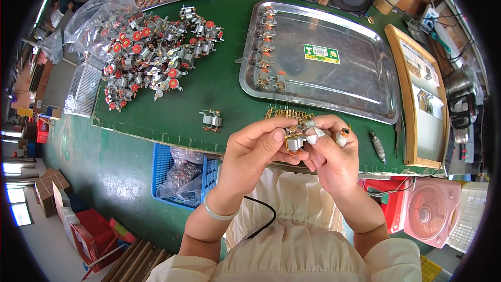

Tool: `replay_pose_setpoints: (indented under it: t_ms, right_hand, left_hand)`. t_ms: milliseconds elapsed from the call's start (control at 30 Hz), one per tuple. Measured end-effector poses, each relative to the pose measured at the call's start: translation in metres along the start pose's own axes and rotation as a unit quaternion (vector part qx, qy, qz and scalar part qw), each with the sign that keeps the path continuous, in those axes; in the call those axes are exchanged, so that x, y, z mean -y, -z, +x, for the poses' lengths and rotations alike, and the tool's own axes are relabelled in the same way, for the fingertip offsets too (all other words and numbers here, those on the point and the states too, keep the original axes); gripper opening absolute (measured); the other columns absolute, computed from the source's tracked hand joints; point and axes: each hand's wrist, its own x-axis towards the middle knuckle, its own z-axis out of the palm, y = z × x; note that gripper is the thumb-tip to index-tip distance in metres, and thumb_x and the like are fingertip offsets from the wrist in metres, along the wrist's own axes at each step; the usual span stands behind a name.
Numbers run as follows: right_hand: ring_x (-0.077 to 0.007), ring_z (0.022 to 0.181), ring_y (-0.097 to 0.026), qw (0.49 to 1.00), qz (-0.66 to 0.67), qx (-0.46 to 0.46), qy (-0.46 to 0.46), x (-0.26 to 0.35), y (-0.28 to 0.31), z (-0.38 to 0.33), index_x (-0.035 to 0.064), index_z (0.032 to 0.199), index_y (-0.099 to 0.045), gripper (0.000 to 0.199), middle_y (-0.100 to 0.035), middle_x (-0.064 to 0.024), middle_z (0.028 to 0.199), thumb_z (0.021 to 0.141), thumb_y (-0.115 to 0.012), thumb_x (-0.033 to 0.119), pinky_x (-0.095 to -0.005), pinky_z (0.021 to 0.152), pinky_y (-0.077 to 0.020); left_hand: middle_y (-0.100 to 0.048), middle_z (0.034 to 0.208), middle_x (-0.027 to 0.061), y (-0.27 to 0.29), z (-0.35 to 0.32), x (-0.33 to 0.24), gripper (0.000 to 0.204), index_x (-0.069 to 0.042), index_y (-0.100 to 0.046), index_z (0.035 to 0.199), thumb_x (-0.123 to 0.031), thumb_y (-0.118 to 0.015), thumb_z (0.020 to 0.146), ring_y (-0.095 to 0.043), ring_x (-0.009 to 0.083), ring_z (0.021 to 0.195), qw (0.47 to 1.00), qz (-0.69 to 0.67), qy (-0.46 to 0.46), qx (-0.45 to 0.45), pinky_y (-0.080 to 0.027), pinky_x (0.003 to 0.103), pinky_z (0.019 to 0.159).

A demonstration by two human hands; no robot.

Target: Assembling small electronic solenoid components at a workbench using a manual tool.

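Note:
Close to the table's front edge, a small silver electric motor [295, 144] with a brass-coloured frame is held between my two hands. My left hand [253, 149] grips it with thumb and fingers from the left. The fingertips of my right hand [334, 159], some wrapped in white tape, close on it from the other side. Fingers hide part of the motor, and any smaller piece between them cannot be made out. Just beyond my fingers lies a cluster of small brass-coloured parts [284, 112]. A single loose motor [212, 119] rests left of my left hand.
A large heap of small motors [151, 52] covers the table's left side. The steel tray [355, 86] holds a column of motors along its left edge. Right of it stand a wooden-framed box [412, 99] and a grey wrapped tool [377, 147]. Below sits a blue crate [162, 172].

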Motion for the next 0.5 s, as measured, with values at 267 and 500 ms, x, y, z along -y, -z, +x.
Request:
replay_pose_setpoints:
  t_ms: [267,500]
  right_hand:
    - [-0.0091,0.044,-0.038,0.999,-0.038,-0.006,-0.008,0.013,0.011,0.000,-0.0046,0.100,-0.047,0.028,-0.046,-0.0036,0.059,0.085,-0.048,0.019,-0.0262,0.041,-0.0397]
    - [-0.0098,0.049,-0.042,0.955,-0.294,-0.004,0.026,0.034,0.032,-0.004,-0.0075,0.092,-0.048,0.042,-0.048,-0.0073,0.064,0.083,-0.039,0.032,-0.0241,0.045,-0.0387]
  left_hand:
    - [-0.058,0.102,0.0223,-0.001,0.000,-0.003,0.035,0.006,-0.044,0.117,-0.014,-0.047,0.089,-0.063,0.0293,0.082,1.000,0.017,0.008,0.004,-0.055,0.033,0.071]
    - [-0.059,0.096,0.0153,0.006,0.000,-0.004,0.035,0.005,-0.047,0.116,-0.001,-0.055,0.083,-0.063,0.0255,0.084,0.999,0.021,-0.034,-0.004,-0.054,0.029,0.073]
